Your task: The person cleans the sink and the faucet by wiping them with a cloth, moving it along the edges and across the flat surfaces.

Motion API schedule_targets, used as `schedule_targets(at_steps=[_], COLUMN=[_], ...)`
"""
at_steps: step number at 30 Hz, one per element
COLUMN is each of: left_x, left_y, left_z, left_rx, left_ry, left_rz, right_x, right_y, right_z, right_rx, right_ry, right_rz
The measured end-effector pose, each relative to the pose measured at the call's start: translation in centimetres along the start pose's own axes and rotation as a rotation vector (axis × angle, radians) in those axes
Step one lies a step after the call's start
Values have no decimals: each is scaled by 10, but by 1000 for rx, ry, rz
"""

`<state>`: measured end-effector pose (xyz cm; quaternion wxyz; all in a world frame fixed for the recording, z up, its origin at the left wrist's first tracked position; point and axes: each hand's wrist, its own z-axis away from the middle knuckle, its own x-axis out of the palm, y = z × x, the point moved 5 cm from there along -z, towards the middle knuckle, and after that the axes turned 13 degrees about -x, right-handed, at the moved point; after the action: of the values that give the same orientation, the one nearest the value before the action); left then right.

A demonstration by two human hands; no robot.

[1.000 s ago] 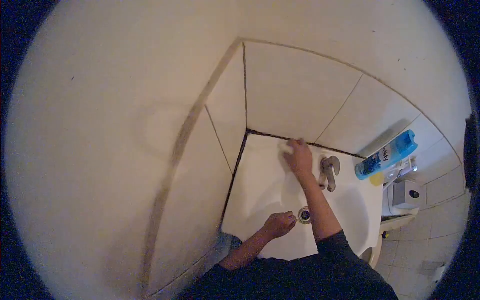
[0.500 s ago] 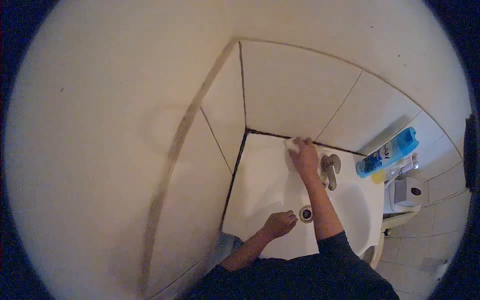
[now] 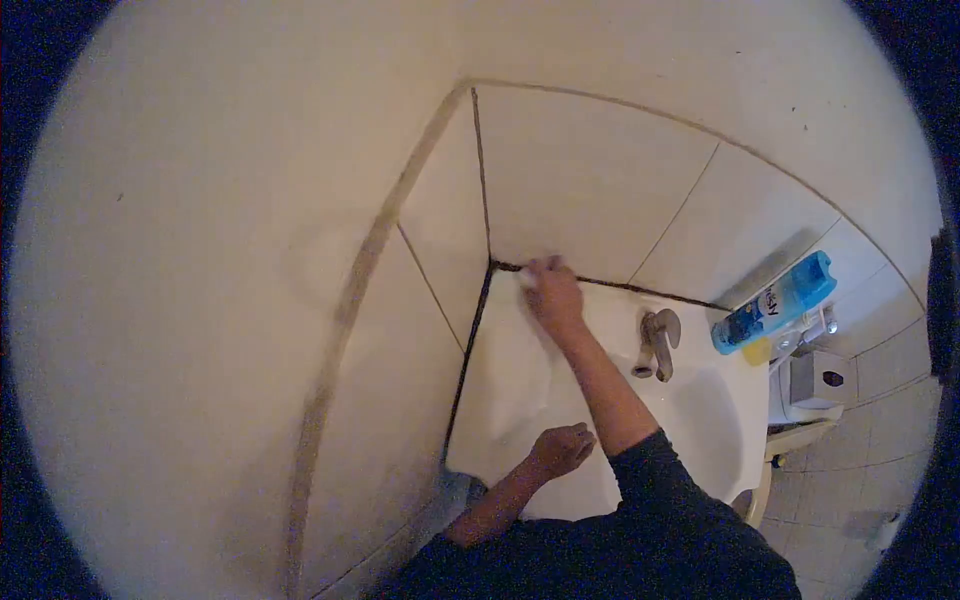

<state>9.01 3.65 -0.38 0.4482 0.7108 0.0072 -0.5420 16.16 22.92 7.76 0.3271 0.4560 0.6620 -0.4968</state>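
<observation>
My right hand (image 3: 554, 296) is at the back rim of the white sink (image 3: 500, 400), against the dark joint below the wall tiles. Its fingers are closed on a small white thing (image 3: 528, 277), partly hidden and blurred. My left hand (image 3: 561, 450) hangs over the front part of the basin with its fingers curled in; whether anything is inside them cannot be made out. Right of my right hand stands the metal faucet (image 3: 657, 345). My right forearm crosses the basin, and the drain is hidden.
A blue spray can (image 3: 775, 303) stands on the sink's right back corner, beside a yellow item (image 3: 757, 351) and a clear item. Further right is a grey-white box (image 3: 818, 380). Tiled walls (image 3: 590, 180) close off the back and left.
My right hand has moved left along the back rim with the white thing, away from the faucet. The forearm now covers the drain. My left hand has hardly moved.
</observation>
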Motion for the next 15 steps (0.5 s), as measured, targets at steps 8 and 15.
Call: schedule_targets(at_steps=[8,15], left_x=[6,2], left_y=[1,2], left_z=[-1,2], left_rx=[22,54], left_ry=[3,92], left_rz=[-13,15], right_x=[-45,3], right_y=[48,-12], right_z=[49,25], right_rx=[197,-83], right_ry=[87,59], right_rz=[80,-38])
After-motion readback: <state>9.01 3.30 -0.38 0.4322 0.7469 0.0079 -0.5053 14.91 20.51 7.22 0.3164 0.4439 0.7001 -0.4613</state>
